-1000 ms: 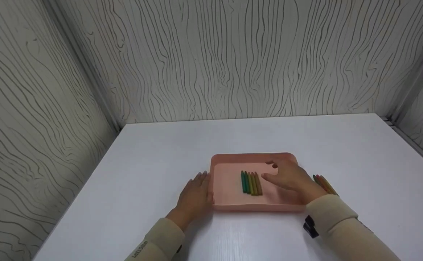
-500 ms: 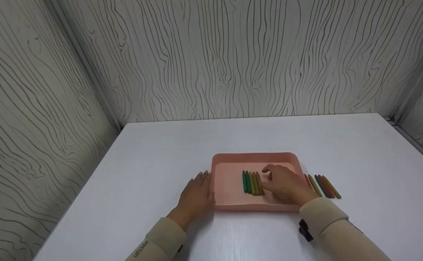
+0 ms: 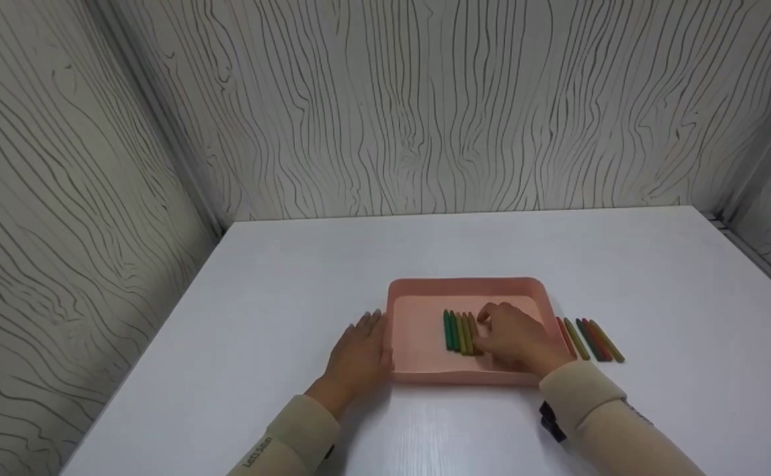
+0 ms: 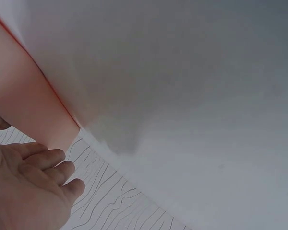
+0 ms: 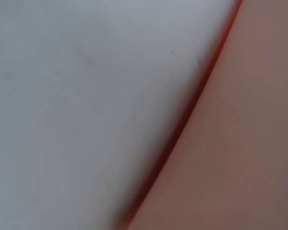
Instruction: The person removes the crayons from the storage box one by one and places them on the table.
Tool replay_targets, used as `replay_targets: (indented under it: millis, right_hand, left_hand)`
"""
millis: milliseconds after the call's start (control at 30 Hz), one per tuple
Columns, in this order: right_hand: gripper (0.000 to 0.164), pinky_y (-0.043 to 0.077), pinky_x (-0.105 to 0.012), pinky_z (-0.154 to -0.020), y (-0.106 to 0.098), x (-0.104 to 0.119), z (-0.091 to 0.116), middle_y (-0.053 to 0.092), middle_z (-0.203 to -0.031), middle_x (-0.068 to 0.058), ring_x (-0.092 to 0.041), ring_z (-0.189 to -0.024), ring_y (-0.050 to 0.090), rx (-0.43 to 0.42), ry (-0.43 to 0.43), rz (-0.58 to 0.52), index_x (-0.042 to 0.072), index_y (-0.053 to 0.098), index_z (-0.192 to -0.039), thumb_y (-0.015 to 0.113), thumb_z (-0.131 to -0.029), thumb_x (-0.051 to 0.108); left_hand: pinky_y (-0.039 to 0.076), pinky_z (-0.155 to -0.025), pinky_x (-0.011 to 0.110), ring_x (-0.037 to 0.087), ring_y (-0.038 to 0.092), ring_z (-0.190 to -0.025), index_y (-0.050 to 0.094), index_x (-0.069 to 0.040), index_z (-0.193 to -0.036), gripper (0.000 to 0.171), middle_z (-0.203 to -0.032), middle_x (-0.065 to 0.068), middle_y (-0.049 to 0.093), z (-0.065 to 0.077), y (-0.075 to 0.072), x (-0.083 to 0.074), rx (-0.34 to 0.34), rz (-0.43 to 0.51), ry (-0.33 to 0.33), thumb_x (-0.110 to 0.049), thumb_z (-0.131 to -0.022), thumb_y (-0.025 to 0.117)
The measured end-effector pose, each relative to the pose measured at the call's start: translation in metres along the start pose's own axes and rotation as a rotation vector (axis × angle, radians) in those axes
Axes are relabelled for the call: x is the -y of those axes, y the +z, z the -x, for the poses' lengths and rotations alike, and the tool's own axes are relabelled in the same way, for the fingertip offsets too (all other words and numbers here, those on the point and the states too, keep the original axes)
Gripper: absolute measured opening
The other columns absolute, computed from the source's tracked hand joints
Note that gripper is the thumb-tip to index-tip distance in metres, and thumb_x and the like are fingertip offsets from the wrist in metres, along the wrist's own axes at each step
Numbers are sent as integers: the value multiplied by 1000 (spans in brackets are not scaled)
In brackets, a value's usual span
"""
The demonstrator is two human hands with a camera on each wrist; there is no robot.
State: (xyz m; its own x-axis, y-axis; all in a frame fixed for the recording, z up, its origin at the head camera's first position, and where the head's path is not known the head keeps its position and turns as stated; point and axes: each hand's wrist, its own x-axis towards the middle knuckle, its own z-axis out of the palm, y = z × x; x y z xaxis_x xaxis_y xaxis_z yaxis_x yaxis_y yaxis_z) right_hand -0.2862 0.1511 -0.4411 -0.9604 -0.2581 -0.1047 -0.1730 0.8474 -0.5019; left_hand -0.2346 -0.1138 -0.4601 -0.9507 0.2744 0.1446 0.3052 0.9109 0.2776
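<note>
A pink tray [image 3: 418, 370] lies on the white table, with a row of several green, yellow and brownish crayons [image 3: 461, 333] inside it. My left hand [image 3: 358, 357] rests along the tray's left wall, its fingers extended; the left wrist view shows the left hand [image 4: 36, 187] beside the pink wall. Over the tray's right half, my right hand [image 3: 514, 336] has its thumb and index finger bent at the brownish crayon ending the row. Whether they pinch that crayon is hidden. The right wrist view shows only the tray's outer wall [image 5: 230, 143] and table.
Several more crayons [image 3: 594, 340], red, yellow and green, lie on the table [image 3: 306, 264] just right of the tray. A wood-patterned panel [image 3: 399, 112] stands behind the table, with others at the left and right.
My right hand has moved left and slightly down to the row's right end, its fingers drawing closer together. More of the crayons outside the tray are uncovered. My left hand keeps its place.
</note>
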Motion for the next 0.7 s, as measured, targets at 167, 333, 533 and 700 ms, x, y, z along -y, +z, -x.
replay_targets:
  millis: [167, 333, 533, 700]
  right_hand:
    - [44, 47, -37, -74, 1, 3, -1, 57, -101, -6, -21, -85, 51, 8, 19, -15, 1, 59, -115, 70, -78, 20]
    - [46, 46, -35, -71, 1, 6, -1, 58, -102, -6, -21, -86, 51, 17, 21, -28, -1, 59, -115, 73, -75, 18]
    - [44, 43, -32, -58, 1, 6, -3, 56, -93, -5, -21, -78, 51, 27, 30, -16, 1, 59, -114, 72, -73, 11]
    - [41, 40, -30, -50, 2, 2, -4, 56, -86, -4, -19, -71, 53, 34, 32, -26, 5, 58, -113, 68, -74, 6]
  left_hand:
    - [26, -110, 47, 31, 30, -138, 37, 2, -144, 52, -148, 15, 37, 0, 1, 1, 7, -13, -2, -24, -99, 41]
    - [26, -110, 46, 29, 30, -138, 37, 0, -144, 52, -149, 14, 37, -1, 1, 1, 14, -42, 0, -27, -100, 39]
    - [24, -111, 46, 29, 28, -139, 36, 0, -145, 52, -149, 14, 35, 0, 0, 0, 21, -14, -11, -25, -99, 40]
    - [22, -112, 46, 28, 26, -140, 34, -1, -146, 53, -151, 12, 33, -1, 3, 1, 34, -9, -34, -26, -99, 39]
